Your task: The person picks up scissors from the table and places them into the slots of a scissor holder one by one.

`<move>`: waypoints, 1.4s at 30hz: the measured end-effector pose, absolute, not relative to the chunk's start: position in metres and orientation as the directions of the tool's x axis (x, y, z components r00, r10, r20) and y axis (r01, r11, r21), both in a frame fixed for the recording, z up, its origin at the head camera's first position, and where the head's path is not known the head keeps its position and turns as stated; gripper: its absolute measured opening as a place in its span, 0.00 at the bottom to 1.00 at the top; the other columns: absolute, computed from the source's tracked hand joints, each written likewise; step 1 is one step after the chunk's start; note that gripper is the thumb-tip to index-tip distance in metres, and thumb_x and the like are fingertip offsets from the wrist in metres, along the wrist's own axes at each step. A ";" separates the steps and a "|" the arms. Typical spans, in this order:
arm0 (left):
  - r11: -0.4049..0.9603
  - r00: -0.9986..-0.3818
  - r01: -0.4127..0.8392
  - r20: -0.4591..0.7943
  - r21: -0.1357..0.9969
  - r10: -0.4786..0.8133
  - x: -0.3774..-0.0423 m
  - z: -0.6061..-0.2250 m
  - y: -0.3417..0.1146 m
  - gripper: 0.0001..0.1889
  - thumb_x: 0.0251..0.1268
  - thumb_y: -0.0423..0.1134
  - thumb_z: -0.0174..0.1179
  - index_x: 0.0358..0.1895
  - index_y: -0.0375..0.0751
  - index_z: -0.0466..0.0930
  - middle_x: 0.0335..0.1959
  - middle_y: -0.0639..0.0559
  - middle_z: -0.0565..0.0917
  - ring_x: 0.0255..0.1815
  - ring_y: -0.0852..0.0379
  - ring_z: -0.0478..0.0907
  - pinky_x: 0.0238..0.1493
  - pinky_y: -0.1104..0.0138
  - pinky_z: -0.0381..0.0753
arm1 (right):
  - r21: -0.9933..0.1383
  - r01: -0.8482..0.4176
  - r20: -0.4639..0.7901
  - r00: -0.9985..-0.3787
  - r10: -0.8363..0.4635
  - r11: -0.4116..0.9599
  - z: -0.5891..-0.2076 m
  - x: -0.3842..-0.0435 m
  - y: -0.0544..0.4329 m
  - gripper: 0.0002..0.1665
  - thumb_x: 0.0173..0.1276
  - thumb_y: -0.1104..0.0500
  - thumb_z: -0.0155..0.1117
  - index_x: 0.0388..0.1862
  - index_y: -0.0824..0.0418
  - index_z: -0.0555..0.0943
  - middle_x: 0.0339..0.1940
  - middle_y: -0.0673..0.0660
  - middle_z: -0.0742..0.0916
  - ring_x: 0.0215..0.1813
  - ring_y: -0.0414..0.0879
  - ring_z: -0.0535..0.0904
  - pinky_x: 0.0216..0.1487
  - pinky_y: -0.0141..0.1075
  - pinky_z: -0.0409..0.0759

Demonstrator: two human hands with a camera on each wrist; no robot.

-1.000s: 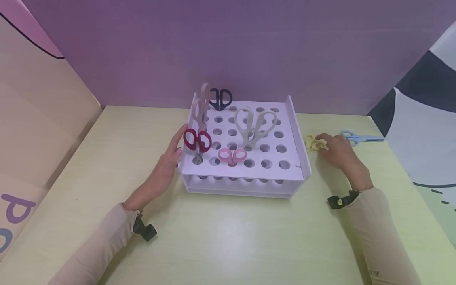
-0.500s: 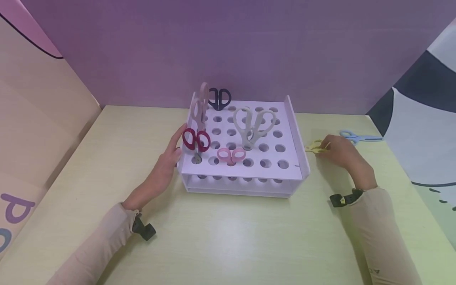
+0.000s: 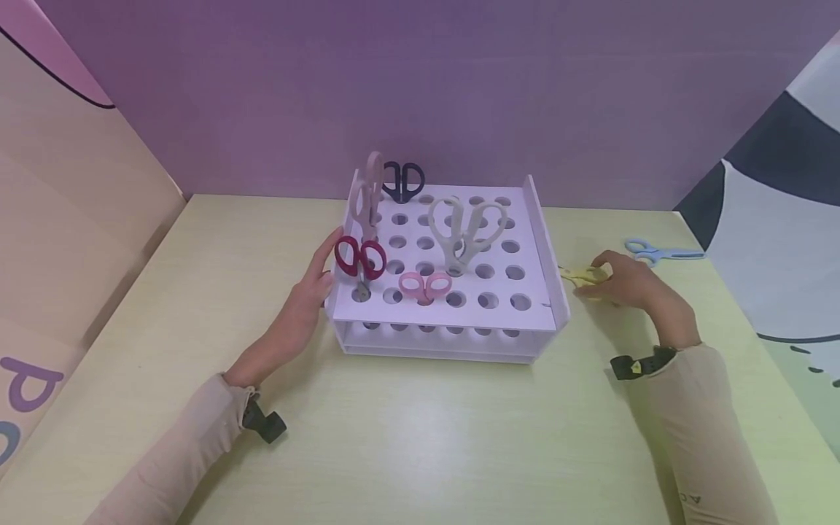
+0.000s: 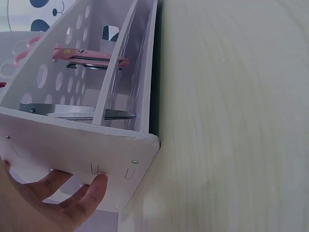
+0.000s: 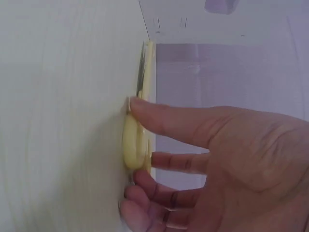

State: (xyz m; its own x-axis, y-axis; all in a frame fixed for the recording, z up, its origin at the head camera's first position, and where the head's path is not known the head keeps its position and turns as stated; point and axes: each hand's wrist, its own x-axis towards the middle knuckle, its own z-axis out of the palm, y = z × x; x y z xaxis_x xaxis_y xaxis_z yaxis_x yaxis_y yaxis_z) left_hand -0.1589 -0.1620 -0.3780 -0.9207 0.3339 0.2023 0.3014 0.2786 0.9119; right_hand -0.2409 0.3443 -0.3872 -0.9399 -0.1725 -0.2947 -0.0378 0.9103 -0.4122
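Observation:
My left hand (image 3: 298, 313) rests against the left side wall of a white rack (image 3: 472, 313) with rows of round holes; in the left wrist view its fingertips touch the side panel (image 4: 58, 145). Right of the rack, my right hand (image 3: 633, 281) pinches yellow scissors (image 3: 580, 275) low over the table, their tip toward the rack. In the right wrist view, the thumb lies on the yellow handle (image 5: 130, 145) and the fingers are curled at its other end. Standing in the rack are dark red scissors (image 3: 359, 259), small pink scissors (image 3: 425, 286) and large white scissors (image 3: 462, 237).
Light blue scissors (image 3: 663, 253) lie on the pale table (image 3: 420, 437) beyond my right hand. Tall pale pink scissors (image 3: 367, 197) and black scissors (image 3: 402, 182) stand at the rack's back left. A purple wall (image 3: 446, 95) rises behind it.
The yellow scissors have turned, and their tip now points at the rack. My right hand has shifted slightly right while gripping them. The left hand stays against the rack.

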 end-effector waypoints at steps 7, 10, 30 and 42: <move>0.277 -0.924 0.298 0.202 0.914 0.325 -0.159 -0.379 -0.163 0.30 0.77 0.56 0.35 0.78 0.76 0.42 0.79 0.62 0.53 0.73 0.46 0.65 0.70 0.40 0.60 | -0.444 -0.027 -0.282 -0.945 -0.168 0.896 -0.386 -0.241 0.340 0.46 0.60 0.45 0.74 0.60 0.72 0.60 0.41 0.66 0.76 0.41 0.58 0.73 0.38 0.43 0.72; 0.274 -0.925 0.294 0.199 0.916 0.324 -0.159 -0.380 -0.163 0.30 0.76 0.56 0.36 0.78 0.76 0.42 0.79 0.61 0.54 0.73 0.46 0.65 0.70 0.40 0.62 | -0.474 -0.026 -0.259 -0.951 -0.168 0.880 -0.386 -0.243 0.339 0.46 0.62 0.50 0.73 0.62 0.74 0.58 0.43 0.69 0.77 0.41 0.58 0.76 0.40 0.46 0.74; 0.279 -0.925 0.287 0.190 0.917 0.328 -0.158 -0.378 -0.162 0.30 0.76 0.57 0.36 0.78 0.77 0.41 0.79 0.59 0.55 0.72 0.45 0.67 0.69 0.38 0.61 | -0.548 -0.189 0.164 -0.979 -0.117 0.815 -0.362 -0.234 0.342 0.33 0.68 0.59 0.67 0.68 0.69 0.69 0.44 0.73 0.86 0.28 0.49 0.86 0.25 0.32 0.78; 0.279 -0.925 0.287 0.189 0.917 0.329 -0.159 -0.379 -0.162 0.30 0.76 0.57 0.35 0.78 0.77 0.41 0.79 0.61 0.53 0.74 0.46 0.64 0.70 0.38 0.58 | -0.600 -0.257 0.296 -0.951 -0.088 0.758 -0.344 -0.224 0.333 0.28 0.67 0.62 0.68 0.65 0.63 0.74 0.42 0.71 0.87 0.23 0.25 0.78 0.23 0.25 0.79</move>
